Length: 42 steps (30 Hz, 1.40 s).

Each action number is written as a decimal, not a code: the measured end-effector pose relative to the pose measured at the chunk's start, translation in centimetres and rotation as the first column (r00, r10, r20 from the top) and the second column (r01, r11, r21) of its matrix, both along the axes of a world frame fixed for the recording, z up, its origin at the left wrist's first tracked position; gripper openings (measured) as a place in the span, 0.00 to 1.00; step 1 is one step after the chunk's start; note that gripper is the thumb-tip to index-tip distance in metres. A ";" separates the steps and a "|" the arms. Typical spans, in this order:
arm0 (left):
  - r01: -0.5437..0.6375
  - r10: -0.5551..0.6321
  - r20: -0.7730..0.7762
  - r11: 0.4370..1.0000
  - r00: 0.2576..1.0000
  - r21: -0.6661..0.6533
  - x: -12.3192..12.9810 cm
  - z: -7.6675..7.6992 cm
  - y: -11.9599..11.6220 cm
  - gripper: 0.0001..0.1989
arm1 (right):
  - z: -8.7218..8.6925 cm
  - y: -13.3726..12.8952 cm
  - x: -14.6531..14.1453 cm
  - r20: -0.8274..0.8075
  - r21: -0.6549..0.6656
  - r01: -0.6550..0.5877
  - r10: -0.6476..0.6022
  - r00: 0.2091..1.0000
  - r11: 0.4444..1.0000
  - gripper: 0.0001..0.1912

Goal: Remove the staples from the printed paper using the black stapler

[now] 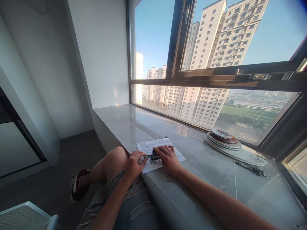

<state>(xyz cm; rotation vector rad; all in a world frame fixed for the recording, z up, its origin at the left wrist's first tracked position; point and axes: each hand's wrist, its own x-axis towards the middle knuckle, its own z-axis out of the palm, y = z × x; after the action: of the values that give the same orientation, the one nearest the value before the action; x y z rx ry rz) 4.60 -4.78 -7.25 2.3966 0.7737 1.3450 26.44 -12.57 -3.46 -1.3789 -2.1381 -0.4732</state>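
Printed paper sheets point(178, 154) lie on the grey stone sill in front of me. Over them is a small black tool point(153, 155) that looks like a stapler, partly hidden by my fingers. My right hand point(168, 158) curls over its right end from above. With thumb and fingers, my left hand point(135, 163) holds its left end. Whether paper sits between its jaws cannot be made out.
A tiny dark object point(166, 137) rests beyond the paper. Stacked plates point(224, 140) stand near the window on the right, with a dark bunch of keys or cord point(254, 170) before them. A white perforated stool or chair point(26, 217) is at lower left.
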 end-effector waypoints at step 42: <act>0.214 -0.223 0.085 0.971 0.971 0.104 -1.0 -0.1 0.4 0.13 | -0.1 0.1 0.9 -0.139 0.053 -0.095 0.102 0.985 0.994 0.26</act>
<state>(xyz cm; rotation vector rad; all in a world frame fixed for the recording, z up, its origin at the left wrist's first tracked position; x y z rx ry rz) 3.63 -4.33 -7.35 2.3839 0.4145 1.4209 27.33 -12.50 -3.52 -1.2368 -2.0561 -0.3726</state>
